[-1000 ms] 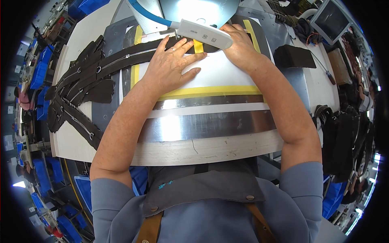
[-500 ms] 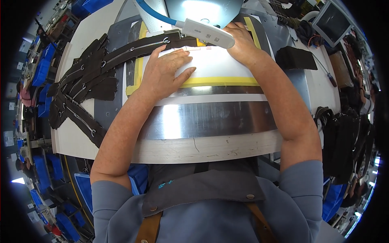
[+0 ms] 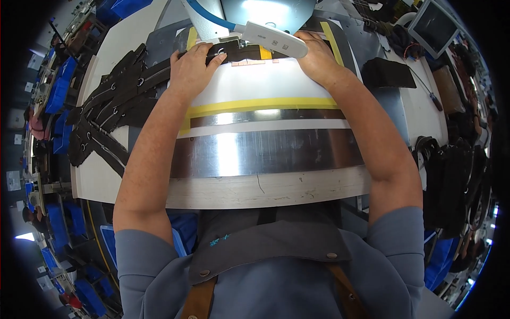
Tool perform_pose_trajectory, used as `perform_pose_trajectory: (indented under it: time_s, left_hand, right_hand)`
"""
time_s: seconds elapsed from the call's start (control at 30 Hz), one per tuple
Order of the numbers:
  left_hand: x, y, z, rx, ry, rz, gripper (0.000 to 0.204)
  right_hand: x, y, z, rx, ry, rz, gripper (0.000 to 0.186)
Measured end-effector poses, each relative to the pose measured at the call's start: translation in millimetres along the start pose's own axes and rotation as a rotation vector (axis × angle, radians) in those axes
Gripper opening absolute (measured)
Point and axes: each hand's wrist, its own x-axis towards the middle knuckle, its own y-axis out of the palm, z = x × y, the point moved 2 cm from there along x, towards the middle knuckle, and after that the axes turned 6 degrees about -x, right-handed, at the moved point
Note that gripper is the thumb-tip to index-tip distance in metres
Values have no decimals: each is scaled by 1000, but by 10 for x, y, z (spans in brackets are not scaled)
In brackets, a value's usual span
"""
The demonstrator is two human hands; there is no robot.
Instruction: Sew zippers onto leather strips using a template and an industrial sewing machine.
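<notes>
A black fabric strip with a metal zipper (image 3: 249,53) runs across a white sheet toward the sewing machine (image 3: 228,41). My left hand (image 3: 192,69) lies over the strip, its fingers curled across the fabric and its thumb pressed along the zipper. My right hand (image 3: 320,59) rests on the sheet at the right of the machine, fingers stretched forward; the white lamp head (image 3: 273,40) hides part of them and what they touch. A yellow piece (image 3: 265,52) sits on the strip between the hands. Left of my left hand, the strip joins a pile of similar zippered strips (image 3: 109,106).
Yellow tape (image 3: 265,104) borders the white sheet on a metal plate (image 3: 265,151). To the right are a folded black piece (image 3: 388,74), a screwdriver (image 3: 436,102) and a screen (image 3: 434,27). Black zippered pieces (image 3: 451,186) hang at the table's right edge.
My left hand has moved left and forward, from lying spread on the sheet to holding the strip. The strip has shifted right and the pile is slightly pulled along. My right hand stays nearly put.
</notes>
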Motion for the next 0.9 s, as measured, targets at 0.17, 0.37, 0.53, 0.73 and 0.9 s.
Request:
perform_pose_trajectory:
  time_s: [0.17,0.37,0.53,0.73,0.9]
  left_hand:
    - [-89,-133,-22,152,92,-46,69]
    - [-60,-341,72,8,-17,312,87]
    - [-66,-505,76,-201,-32,390,59]
    - [-507,-1646,-332,-849,38,549,37]
    - [-921,-2438,-31,-1569,-28,-284,33]
  right_hand:
    - [-253,92,5,-139,-214,-112,37]
    - [-435,71,15,-89,-330,-192,35]
    - [-492,10,51,-85,-334,-206,33]
    - [-658,-357,337,268,-381,-14,37]
    - [-861,-500,782,519,-343,169,57]
